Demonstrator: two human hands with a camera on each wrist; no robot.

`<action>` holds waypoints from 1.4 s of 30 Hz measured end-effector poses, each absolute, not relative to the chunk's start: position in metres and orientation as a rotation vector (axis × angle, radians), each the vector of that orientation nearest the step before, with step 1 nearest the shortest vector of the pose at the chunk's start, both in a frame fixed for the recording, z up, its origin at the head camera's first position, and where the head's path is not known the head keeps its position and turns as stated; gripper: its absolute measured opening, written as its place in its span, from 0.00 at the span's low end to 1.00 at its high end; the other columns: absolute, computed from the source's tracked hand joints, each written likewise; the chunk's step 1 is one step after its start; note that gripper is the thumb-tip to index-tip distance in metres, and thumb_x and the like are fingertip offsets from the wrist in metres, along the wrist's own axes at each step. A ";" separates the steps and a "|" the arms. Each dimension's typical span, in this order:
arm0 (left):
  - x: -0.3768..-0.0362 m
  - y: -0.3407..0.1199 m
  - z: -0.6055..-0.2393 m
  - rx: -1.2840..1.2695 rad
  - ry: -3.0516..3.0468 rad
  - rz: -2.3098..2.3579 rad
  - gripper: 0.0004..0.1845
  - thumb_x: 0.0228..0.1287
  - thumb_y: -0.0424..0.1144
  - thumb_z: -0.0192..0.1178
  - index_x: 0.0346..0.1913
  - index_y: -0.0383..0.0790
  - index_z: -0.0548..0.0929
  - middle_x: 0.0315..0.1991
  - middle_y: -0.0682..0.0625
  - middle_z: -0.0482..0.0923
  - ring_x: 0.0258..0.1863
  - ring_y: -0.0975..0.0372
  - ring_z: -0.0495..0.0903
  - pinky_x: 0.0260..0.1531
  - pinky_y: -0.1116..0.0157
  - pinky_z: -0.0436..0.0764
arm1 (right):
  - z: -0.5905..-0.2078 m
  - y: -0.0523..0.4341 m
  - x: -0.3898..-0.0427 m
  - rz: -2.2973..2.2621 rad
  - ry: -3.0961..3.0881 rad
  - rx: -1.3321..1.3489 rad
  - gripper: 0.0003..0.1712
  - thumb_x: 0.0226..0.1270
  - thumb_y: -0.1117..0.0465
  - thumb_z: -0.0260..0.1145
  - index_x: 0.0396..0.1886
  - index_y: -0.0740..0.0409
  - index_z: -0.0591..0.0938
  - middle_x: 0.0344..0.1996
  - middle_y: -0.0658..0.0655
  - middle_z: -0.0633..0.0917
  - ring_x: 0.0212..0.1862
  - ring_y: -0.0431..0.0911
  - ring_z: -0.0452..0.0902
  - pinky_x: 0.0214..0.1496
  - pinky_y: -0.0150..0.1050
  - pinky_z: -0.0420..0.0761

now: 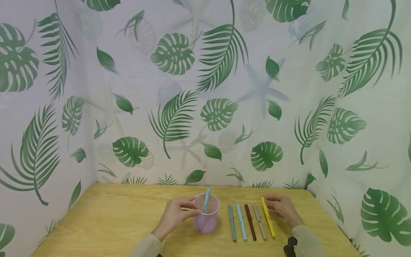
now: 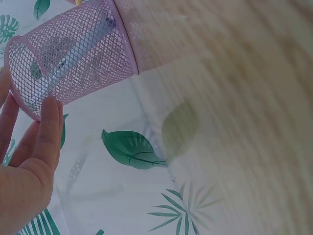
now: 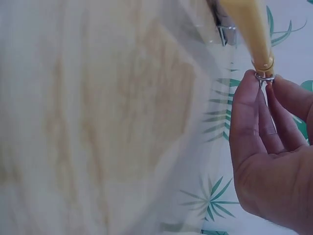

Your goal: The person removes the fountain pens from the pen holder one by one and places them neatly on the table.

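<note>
On the table (image 1: 122, 214), seen from the head, a pink mesh cup (image 1: 210, 217) stands with a blue pen (image 1: 204, 208) leaning inside it. The left hand (image 1: 174, 216) rests its fingers against the cup's left side. Right of the cup lie five pens in a row: green (image 1: 232, 223), light blue (image 1: 241, 222), brown (image 1: 250, 221), grey (image 1: 259, 221) and yellow (image 1: 268, 221). The right hand (image 1: 282, 210) pinches the yellow pen's far end.

At the left wrist, straight fingers (image 2: 49, 127) touch the cup (image 2: 73, 54) near its rim, the pen (image 2: 73, 61) showing through the mesh.

At the right wrist, fingertips (image 3: 247, 98) pinch the yellow pen (image 3: 249, 29) by its metal tip
</note>
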State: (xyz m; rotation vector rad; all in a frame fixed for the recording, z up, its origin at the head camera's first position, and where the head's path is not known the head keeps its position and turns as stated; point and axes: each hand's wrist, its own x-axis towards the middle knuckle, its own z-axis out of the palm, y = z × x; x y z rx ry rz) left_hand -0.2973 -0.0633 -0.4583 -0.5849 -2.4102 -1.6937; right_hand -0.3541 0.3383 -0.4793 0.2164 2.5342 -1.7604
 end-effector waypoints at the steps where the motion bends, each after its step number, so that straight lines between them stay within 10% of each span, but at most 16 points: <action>1: -0.297 -0.063 -0.458 -0.584 -2.410 -1.694 0.06 0.52 0.38 0.74 0.32 0.41 0.90 0.53 0.37 0.82 0.57 0.45 0.80 0.40 0.67 0.89 | -0.479 0.339 -0.355 -1.748 2.531 0.234 0.24 0.71 0.61 0.63 0.61 0.71 0.75 0.48 0.63 0.86 0.40 0.41 0.84 0.43 0.42 0.89; 42: -0.299 -0.065 -0.459 -0.578 -2.430 -1.678 0.07 0.52 0.41 0.75 0.34 0.44 0.91 0.51 0.42 0.85 0.58 0.48 0.80 0.39 0.70 0.88 | -0.488 0.338 -0.367 -1.553 2.622 0.251 0.15 0.69 0.68 0.62 0.52 0.73 0.80 0.39 0.61 0.87 0.34 0.41 0.83 0.30 0.35 0.87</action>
